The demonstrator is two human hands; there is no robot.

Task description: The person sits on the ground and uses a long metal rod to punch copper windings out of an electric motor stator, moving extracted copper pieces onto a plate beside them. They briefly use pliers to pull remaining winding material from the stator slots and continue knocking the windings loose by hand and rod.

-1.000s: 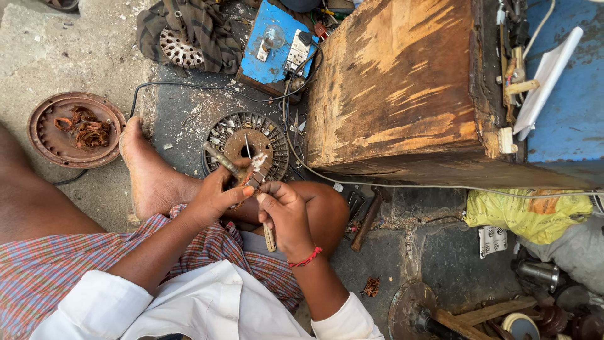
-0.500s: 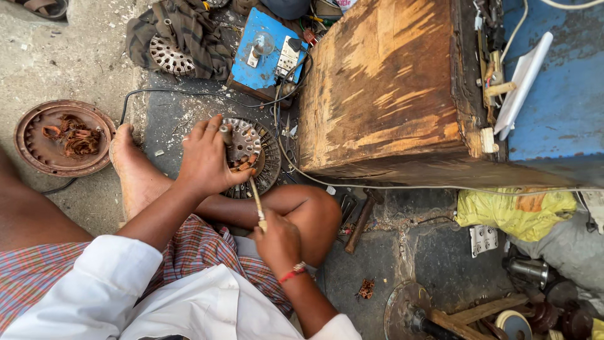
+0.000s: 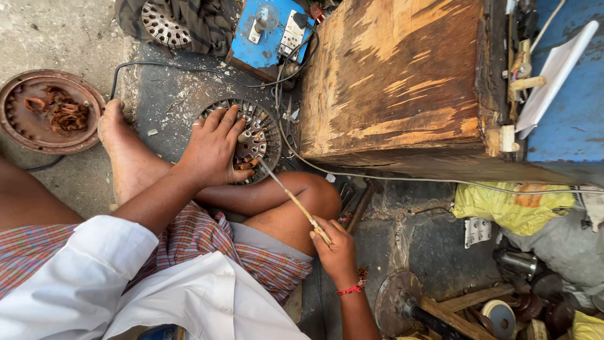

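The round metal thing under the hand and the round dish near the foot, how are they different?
The slotted metal disc is grey with slots around its rim; the rusty dish is reddish-brown and smooth-rimmed. The left hand presses on the disc, and nothing touches the dish. The dish holds copper-coloured scraps; the disc holds none. Both are round and lie flat on the ground.

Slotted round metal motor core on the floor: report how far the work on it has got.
Done: the slotted round metal motor core lies bare on the floor. In hand: left hand pins it, right hand works a thin wooden stick into its slots. Left: the far slots show no work.
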